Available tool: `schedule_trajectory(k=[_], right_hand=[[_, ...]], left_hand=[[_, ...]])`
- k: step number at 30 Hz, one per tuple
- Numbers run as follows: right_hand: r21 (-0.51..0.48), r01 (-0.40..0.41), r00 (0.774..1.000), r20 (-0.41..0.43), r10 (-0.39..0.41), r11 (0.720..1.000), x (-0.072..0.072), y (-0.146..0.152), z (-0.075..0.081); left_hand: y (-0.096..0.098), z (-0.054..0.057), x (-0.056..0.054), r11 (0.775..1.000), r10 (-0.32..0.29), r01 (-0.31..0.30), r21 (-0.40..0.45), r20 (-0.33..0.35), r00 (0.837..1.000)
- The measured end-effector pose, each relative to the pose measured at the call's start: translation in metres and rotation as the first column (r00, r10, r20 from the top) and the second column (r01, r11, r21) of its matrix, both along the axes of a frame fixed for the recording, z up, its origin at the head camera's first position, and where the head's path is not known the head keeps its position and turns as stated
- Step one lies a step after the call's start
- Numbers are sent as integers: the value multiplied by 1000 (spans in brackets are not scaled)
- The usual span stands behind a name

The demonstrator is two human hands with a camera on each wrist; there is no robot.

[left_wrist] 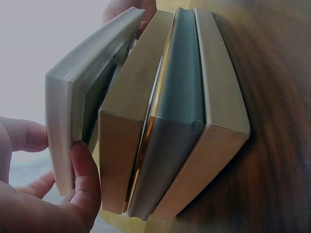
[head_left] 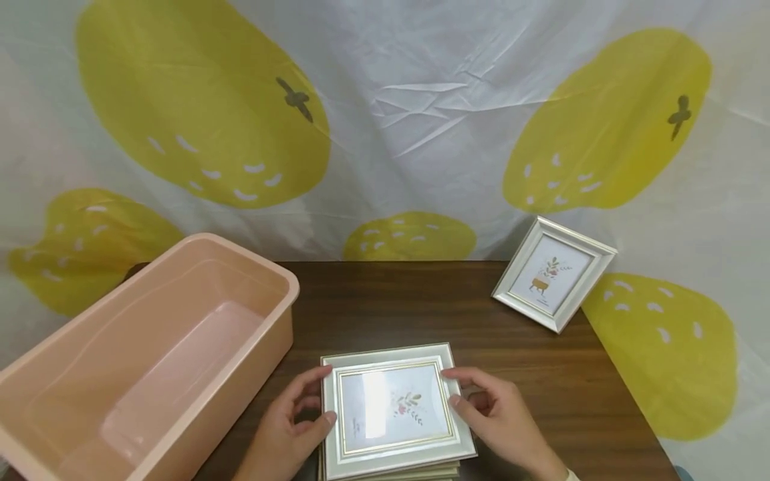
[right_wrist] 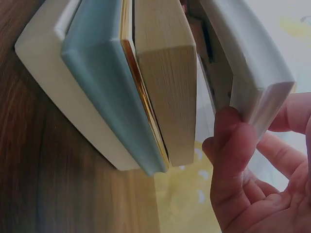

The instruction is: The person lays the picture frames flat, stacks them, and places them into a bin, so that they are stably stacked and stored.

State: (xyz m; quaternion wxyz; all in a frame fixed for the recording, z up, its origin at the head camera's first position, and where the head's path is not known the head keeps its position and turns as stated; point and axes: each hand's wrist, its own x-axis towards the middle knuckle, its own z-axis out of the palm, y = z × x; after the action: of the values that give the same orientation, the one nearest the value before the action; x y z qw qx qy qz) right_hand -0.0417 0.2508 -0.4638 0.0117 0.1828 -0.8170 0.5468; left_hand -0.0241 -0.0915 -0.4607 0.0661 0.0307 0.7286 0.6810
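Both hands hold a white picture frame [head_left: 397,449] with a gold inner edge and a small plant print behind shiny glass. My left hand [head_left: 295,421] pinches its left side between thumb and fingers. On the opposite side my right hand [head_left: 502,414] pinches the border the same way. In the left wrist view the held picture frame [left_wrist: 60,97] is tilted, with a gap below it. Beneath lies a stack of several frames: a beige frame [left_wrist: 129,82], a blue-grey frame [left_wrist: 180,82] and another beige frame [left_wrist: 221,82] at the bottom, on the wooden table.
A pink plastic tub [head_left: 279,334] stands on the left, its inside bare. At the back right of the dark wooden table [head_left: 385,300] another white picture frame [head_left: 523,267] stands propped up at an angle. A white cloth [head_left: 415,133] with yellow fruit prints hangs behind.
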Motion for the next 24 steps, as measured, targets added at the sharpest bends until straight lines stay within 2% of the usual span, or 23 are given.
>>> schedule_trajectory(k=[4,6,9,13,17,24], right_hand=[[40,2,995,-96,2,999,2,-2,-3],[71,3,993,-118,5,997,5,-4,-3],[106,7,997,-82,2,994,10,-5,-4],[95,8,998,-63,-2,995,13,-6,-7],[96,12,995,-103,-3,995,13,-6,-8],[195,42,979,-202,-2,980,13,-8,-6]], left_hand=[[0,1,3,998,30,-30,-47,0,1000],[0,0,4,997,48,-47,-68,14,999],[0,0,7,995,59,-55,-88,37,998],[0,1,9,991,55,-45,-125,83,995],[0,2,11,989,64,-48,-141,110,992],[3,-1,14,988,89,-78,-134,81,993]])
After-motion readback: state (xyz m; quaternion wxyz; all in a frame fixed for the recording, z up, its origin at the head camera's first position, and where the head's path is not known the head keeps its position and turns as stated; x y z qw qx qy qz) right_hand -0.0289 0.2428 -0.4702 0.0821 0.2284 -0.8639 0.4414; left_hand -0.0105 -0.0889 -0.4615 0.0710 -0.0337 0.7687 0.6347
